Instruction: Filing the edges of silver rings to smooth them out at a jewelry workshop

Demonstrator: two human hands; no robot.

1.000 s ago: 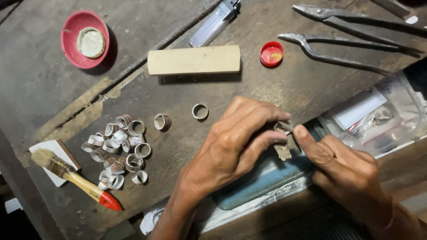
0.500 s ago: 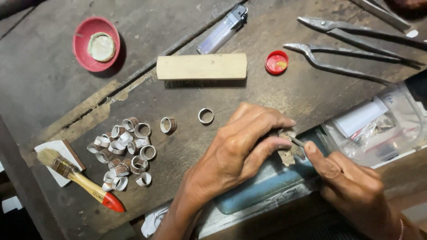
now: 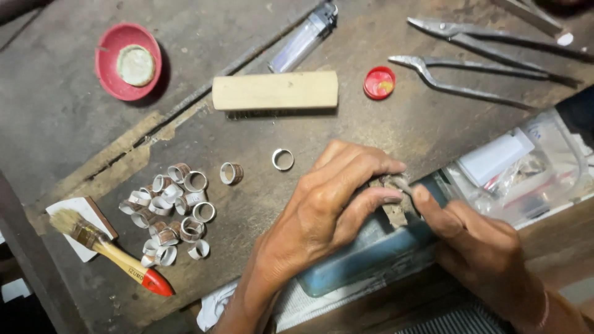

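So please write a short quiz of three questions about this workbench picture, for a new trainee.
1. True or false: the paintbrush lies to the right of the pile of rings.
2. What lies inside the red bowl? A) a pale round disc B) a ring C) a key
3. Where are the left hand and the right hand working?

Key
1. False: it lies left of the pile.
2. A.
3. Together at a small worn block at the bench edge, above a blue box.
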